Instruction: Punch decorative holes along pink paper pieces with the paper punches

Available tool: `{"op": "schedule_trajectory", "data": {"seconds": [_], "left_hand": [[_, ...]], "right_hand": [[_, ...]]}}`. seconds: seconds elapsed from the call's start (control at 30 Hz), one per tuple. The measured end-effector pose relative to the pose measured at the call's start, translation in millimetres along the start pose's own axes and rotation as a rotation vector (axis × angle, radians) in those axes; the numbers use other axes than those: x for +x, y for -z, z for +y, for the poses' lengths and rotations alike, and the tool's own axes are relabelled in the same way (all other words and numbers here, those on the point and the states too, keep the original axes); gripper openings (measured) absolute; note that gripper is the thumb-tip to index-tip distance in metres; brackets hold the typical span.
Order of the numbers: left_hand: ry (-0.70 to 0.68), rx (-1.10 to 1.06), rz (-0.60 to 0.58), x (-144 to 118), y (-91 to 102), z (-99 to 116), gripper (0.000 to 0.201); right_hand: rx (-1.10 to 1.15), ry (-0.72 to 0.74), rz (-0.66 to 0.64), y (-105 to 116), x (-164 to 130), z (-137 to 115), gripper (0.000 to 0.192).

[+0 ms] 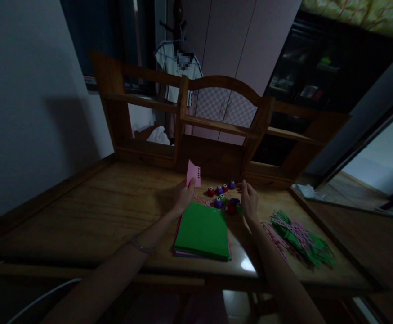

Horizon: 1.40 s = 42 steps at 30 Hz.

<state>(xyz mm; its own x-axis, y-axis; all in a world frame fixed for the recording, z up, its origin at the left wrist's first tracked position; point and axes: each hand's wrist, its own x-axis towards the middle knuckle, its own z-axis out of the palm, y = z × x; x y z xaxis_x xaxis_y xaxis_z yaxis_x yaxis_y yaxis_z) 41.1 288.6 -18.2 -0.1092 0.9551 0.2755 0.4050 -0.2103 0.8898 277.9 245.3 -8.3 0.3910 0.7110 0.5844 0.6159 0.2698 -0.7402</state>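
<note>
Green paper stack (202, 230) lies nearest; beyond it, left hand (184, 195) pinches an upright pink strip (193, 173), while right hand (248, 199) hovers loosely curled, holding nothing, beside small punches (221, 190).

A wooden table (91, 211) fills the lower view, with a glossy patch near its front edge. Along its back stands a wooden hutch (216, 126) with open shelves and an arched middle panel. A white crumpled bag (159, 135) lies in the left shelf opening. Behind the hutch, a light garment (178, 72) hangs on a hanger before pale wardrobe doors (243, 40). At right, a dark cabinet (318, 67) holds small objects, too dim to identify. On the table's right part lies a heap of green and pink paper strips (301, 238), apparently punched along their edges.
</note>
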Motion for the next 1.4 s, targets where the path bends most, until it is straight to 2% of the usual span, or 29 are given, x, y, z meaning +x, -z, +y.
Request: {"op": "schedule_trajectory", "data": {"seconds": [0.1, 0.23, 0.33, 0.47, 0.57, 0.67, 0.8, 0.93, 1.07, 1.27, 1.4], "left_hand": [[0.005, 0.000, -0.003, -0.9, 0.6, 1.5, 0.056], [0.012, -0.038, -0.018, -1.3, -0.4, 0.3, 0.055], [0.014, -0.061, -0.032, -1.3, -0.5, 0.2, 0.053], [0.009, -0.048, -0.049, -1.6, 1.3, 2.0, 0.054], [-0.004, -0.032, -0.038, -1.6, 2.3, 1.9, 0.053], [-0.043, -0.018, -0.022, -1.7, 1.3, 0.4, 0.052], [-0.050, -0.001, -0.037, -2.2, -0.5, -0.5, 0.053], [-0.055, -0.021, -0.041, -2.1, -0.5, 0.1, 0.053], [-0.064, -0.021, -0.033, -1.5, 0.1, 0.1, 0.051], [-0.049, -0.064, -0.064, -2.2, -1.3, -1.3, 0.051], [-0.028, -0.079, -0.062, -2.0, -2.5, -1.2, 0.050]], "right_hand": [[-0.105, 0.082, -0.089, -0.4, -2.2, -5.0, 0.047], [-0.232, 0.336, -0.303, -7.5, -11.2, -19.9, 0.034], [-0.313, 0.510, -0.472, -17.6, -21.3, -30.7, 0.038], [-0.443, 0.600, -0.520, -22.8, -27.4, -40.0, 0.041], [-0.597, 0.564, -0.464, -12.9, -23.1, -42.9, 0.031], [-0.783, 0.418, -0.390, 0.6, -17.5, -41.0, 0.035], [-0.929, 0.382, -0.473, 6.2, -15.5, -34.1, 0.039], [-0.979, 0.393, -0.545, 3.7, -17.3, -30.5, 0.032], [-0.968, 0.369, -0.603, 4.2, -19.1, -30.4, 0.023], [-0.856, 0.374, -0.602, 2.9, -21.3, -29.5, 0.026], [-0.682, 0.346, -0.568, 2.8, -19.0, -34.4, 0.026]]}}
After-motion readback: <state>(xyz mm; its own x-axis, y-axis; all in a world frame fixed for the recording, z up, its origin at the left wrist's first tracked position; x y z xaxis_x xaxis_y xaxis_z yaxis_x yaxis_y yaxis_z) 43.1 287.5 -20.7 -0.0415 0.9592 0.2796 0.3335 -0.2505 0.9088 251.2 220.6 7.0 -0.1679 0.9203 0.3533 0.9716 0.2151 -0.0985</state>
